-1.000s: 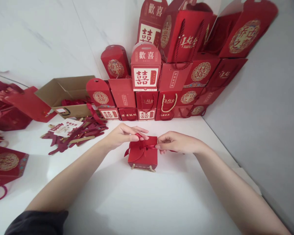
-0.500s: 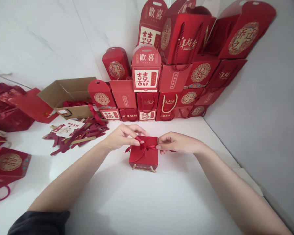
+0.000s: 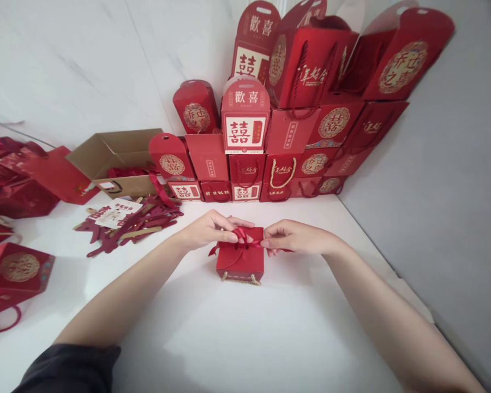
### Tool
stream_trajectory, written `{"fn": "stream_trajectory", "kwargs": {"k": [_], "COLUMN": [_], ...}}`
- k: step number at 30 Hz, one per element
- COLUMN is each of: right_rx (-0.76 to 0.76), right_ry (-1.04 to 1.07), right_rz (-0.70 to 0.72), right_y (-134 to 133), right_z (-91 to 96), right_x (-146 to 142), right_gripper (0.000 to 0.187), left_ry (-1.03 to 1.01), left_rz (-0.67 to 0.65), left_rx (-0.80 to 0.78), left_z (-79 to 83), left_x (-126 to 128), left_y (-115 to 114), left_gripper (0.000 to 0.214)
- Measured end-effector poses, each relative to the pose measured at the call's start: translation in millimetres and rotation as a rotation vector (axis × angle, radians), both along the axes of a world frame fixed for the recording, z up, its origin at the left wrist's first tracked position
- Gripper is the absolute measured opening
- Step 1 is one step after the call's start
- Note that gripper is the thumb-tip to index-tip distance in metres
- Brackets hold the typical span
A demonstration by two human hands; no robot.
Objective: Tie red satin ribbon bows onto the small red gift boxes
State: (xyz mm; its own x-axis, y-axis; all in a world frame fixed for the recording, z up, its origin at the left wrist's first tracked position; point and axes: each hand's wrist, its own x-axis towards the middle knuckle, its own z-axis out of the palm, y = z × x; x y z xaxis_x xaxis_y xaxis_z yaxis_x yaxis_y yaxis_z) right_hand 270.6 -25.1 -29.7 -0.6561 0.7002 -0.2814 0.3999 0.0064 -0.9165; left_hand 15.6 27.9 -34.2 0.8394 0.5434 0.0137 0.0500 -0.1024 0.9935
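A small red gift box [image 3: 240, 265] with a rope handle along its near bottom edge stands on the white table [image 3: 245, 333] in front of me. A red ribbon [image 3: 245, 237] crosses its top. My left hand [image 3: 213, 228] pinches a loop of the ribbon over the box's top left. My right hand [image 3: 288, 238] pinches the ribbon's other end at the box's top right edge. Both hands have their fingers closed on the ribbon.
A wall of stacked red gift boxes and bags [image 3: 294, 120] fills the back corner. An open cardboard carton [image 3: 114, 158] and a heap of dark red ribbons and tags [image 3: 135, 221] lie at the left. More red bags [image 3: 16, 270] sit at the left edge. A grey wall [image 3: 442, 191] rises on the right.
My left hand has shifted right along the box top, drawing the ribbon loop toward my right hand. The box stays where it was.
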Motion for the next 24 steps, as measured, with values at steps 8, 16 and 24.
{"fn": "stream_trajectory", "kwargs": {"k": [8,16,24], "right_rx": [-0.016,0.024,0.03], "right_ry": [0.028,-0.015,-0.01], "right_rz": [0.002,0.029,0.031], "right_y": [-1,-1,-8], "right_z": [0.7,4.4,13.7], "right_x": [0,0,2], "right_gripper": [0.037,0.039,0.03], "left_ry": [-0.087,0.106,0.438], "left_rz": [-0.045,0.136,-0.095], "left_rx": [-0.018,0.144,0.354], "left_z": [1.4,-5.9,55.3], "left_x": [-5,5,-25], "left_y": [2,0,1], "left_gripper": [0.024,0.021,0.019]}}
